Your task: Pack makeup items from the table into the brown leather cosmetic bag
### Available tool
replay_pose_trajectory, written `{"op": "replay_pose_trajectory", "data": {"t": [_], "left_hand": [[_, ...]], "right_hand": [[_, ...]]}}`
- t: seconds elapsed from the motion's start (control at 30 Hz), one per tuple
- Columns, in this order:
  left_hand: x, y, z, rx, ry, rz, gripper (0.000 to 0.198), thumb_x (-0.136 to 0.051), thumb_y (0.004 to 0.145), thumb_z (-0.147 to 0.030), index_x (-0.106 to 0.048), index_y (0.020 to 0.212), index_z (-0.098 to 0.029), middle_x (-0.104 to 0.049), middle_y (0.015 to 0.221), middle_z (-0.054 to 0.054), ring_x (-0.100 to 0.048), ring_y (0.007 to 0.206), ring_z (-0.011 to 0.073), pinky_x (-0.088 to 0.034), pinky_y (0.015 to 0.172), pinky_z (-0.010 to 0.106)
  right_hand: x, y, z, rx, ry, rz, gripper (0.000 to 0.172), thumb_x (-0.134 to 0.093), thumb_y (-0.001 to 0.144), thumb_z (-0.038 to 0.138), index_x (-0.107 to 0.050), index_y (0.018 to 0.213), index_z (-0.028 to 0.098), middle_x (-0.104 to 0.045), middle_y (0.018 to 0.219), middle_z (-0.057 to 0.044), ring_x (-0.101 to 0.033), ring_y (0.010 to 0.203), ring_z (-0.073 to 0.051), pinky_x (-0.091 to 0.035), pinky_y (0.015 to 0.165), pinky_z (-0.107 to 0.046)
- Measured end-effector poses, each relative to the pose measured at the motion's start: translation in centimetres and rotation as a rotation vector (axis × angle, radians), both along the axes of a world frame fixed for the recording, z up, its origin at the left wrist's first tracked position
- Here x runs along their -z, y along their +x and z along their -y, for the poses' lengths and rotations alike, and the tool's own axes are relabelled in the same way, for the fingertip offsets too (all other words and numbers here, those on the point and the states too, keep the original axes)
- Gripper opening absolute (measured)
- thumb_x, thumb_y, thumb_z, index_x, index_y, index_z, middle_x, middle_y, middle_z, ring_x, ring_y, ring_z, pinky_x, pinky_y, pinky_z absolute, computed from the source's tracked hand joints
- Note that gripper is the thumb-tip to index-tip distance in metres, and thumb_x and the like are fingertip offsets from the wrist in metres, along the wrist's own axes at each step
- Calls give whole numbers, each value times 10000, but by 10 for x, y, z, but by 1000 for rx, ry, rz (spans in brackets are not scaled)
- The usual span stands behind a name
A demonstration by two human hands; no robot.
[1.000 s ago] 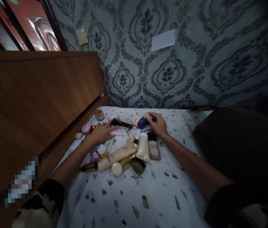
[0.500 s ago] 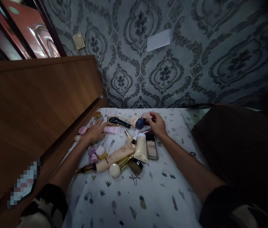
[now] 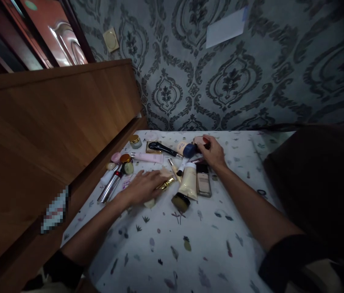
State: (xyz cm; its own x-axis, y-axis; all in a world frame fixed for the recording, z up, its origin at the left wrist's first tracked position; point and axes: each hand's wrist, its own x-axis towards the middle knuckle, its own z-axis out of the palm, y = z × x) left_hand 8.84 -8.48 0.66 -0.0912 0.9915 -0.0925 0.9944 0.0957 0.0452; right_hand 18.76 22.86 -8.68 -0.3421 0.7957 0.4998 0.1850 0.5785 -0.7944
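Printed sheet (image 3: 190,252) bears lidded jars (image 3: 181,202); left hand (image 3: 144,188) covers a tube (image 3: 163,173).

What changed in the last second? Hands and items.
The left hand pulled back from the black brush and pink tube toward the person; it now lies palm down over the gold tube. The right hand stayed at the blue-capped bottle. The cream tube and foundation bottle lie as before.
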Motion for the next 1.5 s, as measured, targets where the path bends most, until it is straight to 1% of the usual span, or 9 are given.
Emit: {"op": "replay_pose_trajectory", "data": {"t": [0.27, 0.47, 0.57, 0.6, 0.7, 0.77, 1.03, 1.27, 1.5], "left_hand": [[-4, -37, -8, -236, 64, -89, 405, -452, 998, -323, -545, 1389, -276, -638, 1316, 80, -620, 1163, 268, -479, 971, 385], [-13, -19, -14, -352, 154, -187, 355, -408, 965, -168, -612, 1256, -170, -599, 1314, 185, -532, 1254, 365, -370, 1070, 570], [-11, 24, -21, -255, 185, -145, 350, -425, 1006, -293, -558, 1325, -246, -566, 1388, 105, -498, 1310, 295, -377, 1116, 482], [-8, 41, -25, -115, 213, -79, 397, -422, 1017, -356, -500, 1395, -259, -515, 1456, 97, -464, 1350, 275, -382, 1128, 456], [7, 85, -35, 128, 234, -65, 518, -476, 977, -535, -460, 1435, -294, -401, 1554, 98, -372, 1418, 349, -374, 1111, 596], [18, 98, -42, 190, 220, -103, 510, -478, 982, -505, -449, 1452, -309, -391, 1555, 101, -348, 1426, 375, -403, 1061, 644], [27, 67, -43, 88, 196, -329, 483, -378, 986, -170, -444, 1457, -255, -450, 1507, 115, -375, 1405, 369, -410, 1050, 606], [28, 65, -28, 27, 211, -381, 231, -443, 975, -180, -601, 1144, -173, -493, 1441, 132, -488, 1284, 320, -474, 958, 457], [25, 61, 1, -22, 215, -365, 140, -489, 973, -217, -625, 1005, -202, -643, 1031, 73, -604, 976, 262, -474, 832, 453]], "right_hand": [[-1, 1, 1, 2, -21, -2, 526, -592, 776, 425, -618, 1227, 156, -682, 1191, -144, -625, 1066, -298, -460, 990, -487], [-1, 0, 1, 18, -33, -14, 558, -615, 761, 461, -616, 1231, 158, -681, 1179, -138, -621, 1063, -295, -460, 992, -485], [1, -1, 0, 25, -43, -18, 568, -621, 751, 468, -621, 1223, 153, -676, 1183, -144, -616, 1073, -303, -459, 993, -492], [1, -2, 0, 31, -46, -20, 574, -622, 748, 467, -621, 1224, 146, -674, 1181, -148, -617, 1070, -305, -459, 992, -493], [3, -3, -1, 45, -48, -28, 578, -626, 743, 450, -618, 1233, 142, -679, 1163, -146, -631, 1038, -297, -464, 985, -483], [3, -2, -1, 36, -43, -18, 562, -629, 746, 429, -612, 1238, 157, -680, 1160, -138, -636, 1030, -293, -469, 980, -474], [-2, 0, 3, -14, -45, 32, 649, -624, 723, 406, -581, 1302, 117, -644, 1244, -198, -599, 1126, -332, -432, 1030, -492], [-1, 1, 1, -24, -23, 45, 641, -617, 721, 437, -595, 1294, 150, -649, 1238, -163, -604, 1120, -310, -441, 1025, -494], [3, 0, -1, -23, -13, -67, 585, -624, 712, 431, -624, 1226, 152, -666, 1171, -150, -613, 1075, -303, -460, 994, -490]]}}
